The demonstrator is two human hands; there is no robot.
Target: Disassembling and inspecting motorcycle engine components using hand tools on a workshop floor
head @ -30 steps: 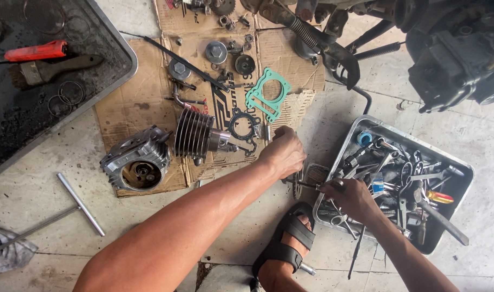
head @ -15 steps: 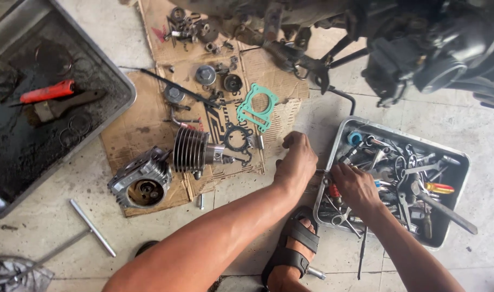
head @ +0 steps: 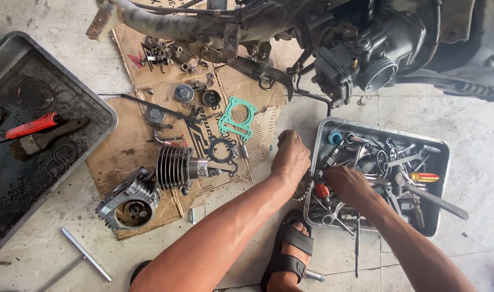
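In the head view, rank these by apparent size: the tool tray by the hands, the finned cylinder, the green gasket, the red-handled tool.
1. Tool tray
2. Finned cylinder
3. Green gasket and red-handled tool: they look too alike to rank.
All lie at floor level, so nearness barely skews this.

tool tray [head: 442,148] crammed; bare floor [head: 474,259] right; engine [head: 366,48] blocks above.

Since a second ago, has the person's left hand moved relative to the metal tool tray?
Yes. The left hand has shifted away from the green gasket on the cardboard and toward the tool tray; it is now right beside the tray's left rim.
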